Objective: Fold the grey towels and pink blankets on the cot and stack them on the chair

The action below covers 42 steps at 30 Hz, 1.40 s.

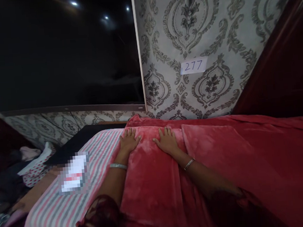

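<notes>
A plush red blanket (153, 176) lies spread before me, with a folded strip running lengthwise under my hands. My left hand (129, 141) rests flat near the strip's far left edge, its fingers spread on the fabric. To the right, my right hand (166, 141) also presses flat on the far part of the strip, fingers apart. Neither hand grips anything. Beside the right hand, another layer of the red blanket (222, 150) stretches off to the right, with a visible fold edge.
A striped pink, grey and white cloth (102, 156) lies on the left, bearing a blurred-out white item (74, 173). A large dark television (60, 54) stands behind. Patterned wallpaper carries a paper label (194, 65) reading 277. Piled fabrics (37, 173) sit at far left.
</notes>
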### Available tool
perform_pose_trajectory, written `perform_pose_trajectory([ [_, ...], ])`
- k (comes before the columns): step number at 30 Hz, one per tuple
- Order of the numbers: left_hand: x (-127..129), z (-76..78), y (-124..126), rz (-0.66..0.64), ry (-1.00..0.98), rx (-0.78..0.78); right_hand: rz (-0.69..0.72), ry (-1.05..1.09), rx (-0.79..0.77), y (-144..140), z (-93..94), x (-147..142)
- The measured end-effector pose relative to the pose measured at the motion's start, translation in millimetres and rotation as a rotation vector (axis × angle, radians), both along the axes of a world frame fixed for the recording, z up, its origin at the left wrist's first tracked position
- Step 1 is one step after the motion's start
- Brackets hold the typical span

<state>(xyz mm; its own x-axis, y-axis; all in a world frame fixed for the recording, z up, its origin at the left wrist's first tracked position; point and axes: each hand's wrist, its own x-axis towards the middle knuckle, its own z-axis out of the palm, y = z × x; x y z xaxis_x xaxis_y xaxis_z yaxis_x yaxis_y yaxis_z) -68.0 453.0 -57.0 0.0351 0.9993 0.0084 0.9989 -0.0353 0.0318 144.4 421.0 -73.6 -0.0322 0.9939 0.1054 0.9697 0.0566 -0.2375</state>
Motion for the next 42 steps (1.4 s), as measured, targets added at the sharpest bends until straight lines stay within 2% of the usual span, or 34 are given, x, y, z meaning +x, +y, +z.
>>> perform_pose_trajectory([
  [4, -1.6, 32.0, -8.1, -0.039, -0.016, -0.189, 0.014, 0.045, -0.122, -11.3, 22.0, 1.5],
  [7, -8.7, 42.6, -37.4, -0.115, 0.046, -0.142, 0.079, 0.063, -0.14, -44.7, 35.2, -1.9],
  [9, -16.9, 36.0, -68.0, -0.218, 0.067, -0.06, 0.184, 0.052, -0.106, -75.8, 35.1, -5.0],
  [12, -32.5, 11.8, -112.7, -0.301, 0.061, 0.009, 0.304, 0.03, -0.101, -115.7, 21.5, -6.8],
  [14, -41.3, -4.1, -130.1, -0.297, 0.059, 0.06, 0.323, 0.017, -0.09, -128.9, 9.8, -5.6],
  [16, -46.1, -12.3, -135.6, -0.29, 0.051, 0.094, 0.315, 0.011, -0.067, -132.0, 2.2, -3.6],
  [18, -47.4, -10.4, -134.5, -0.29, 0.033, 0.081, 0.305, 0.012, -0.061, -131.3, 1.3, -1.1],
  [21, -46.9, 4.7, -137.7, -0.297, 0.012, 0.012, 0.293, 0.013, -0.107, -138.6, 9.5, 3.7],
  [24, -46.0, 14.9, -158.6, -0.317, -0.025, -0.033, 0.328, 0.015, -0.159, -163.5, 17.6, 10.6],
  [28, -43.7, 3.6, -199.9, -0.47, -0.051, -0.004, 0.445, 0.025, -0.176, -203.4, 16.2, 20.7],
  [31, -44.1, -8.9, -222.4, -0.44, -0.003, 0.025, 0.478, 0.03, -0.172, -221.6, 10.8, 27.2],
  [34, -48.0, -11.2, -233.9, -0.386, 0.035, 0.074, 0.5, 0.034, -0.142, -235.2, 6.7, 30.4],
  [38, -46.5, 5.0, -236.7, -0.284, 0.057, 0.038, 0.513, 0.087, -0.116, -258.5, 9.2, 33.5],
  [40, -33.9, 19.2, -233.2, -0.273, 0.054, 0.019, 0.55, 0.13, -0.114, -268.1, 15.0, 40.6],
  [42, -10.3, 34.0, -226.7, -0.315, 0.039, 0.033, 0.56, 0.166, -0.083, -271.8, 22.5, 55.3],
])
